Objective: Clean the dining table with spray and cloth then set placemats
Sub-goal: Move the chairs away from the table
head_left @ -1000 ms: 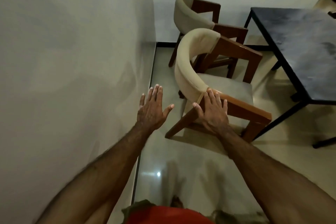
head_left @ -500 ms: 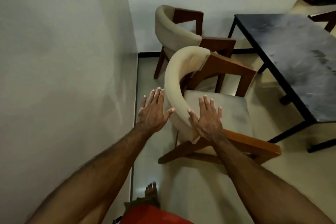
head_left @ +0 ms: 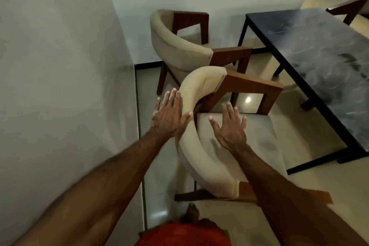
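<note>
The dark marbled dining table point(head_left: 319, 62) with a black metal frame stands at the right, its top bare. Just below me is a cream-backed wooden chair point(head_left: 205, 158). My left hand point(head_left: 169, 116) is open, fingers spread, with the palm against the outer side of the curved backrest. Open and flat too, my right hand point(head_left: 229, 128) hovers over the grey seat cushion inside the backrest; whether it touches the cushion I cannot tell. Neither hand holds anything. No spray, cloth or placemats are in view.
A second matching chair point(head_left: 179, 46) stands behind the first, near the back wall. A white wall point(head_left: 60, 86) runs close along the left. A third chair point(head_left: 351, 8) shows at the top right beyond the table. Glossy beige floor lies between chair and table.
I have come closer to the near chair. My left hand has reached the outside of the backrest, and my right hand has moved from the armrest to over the seat.
</note>
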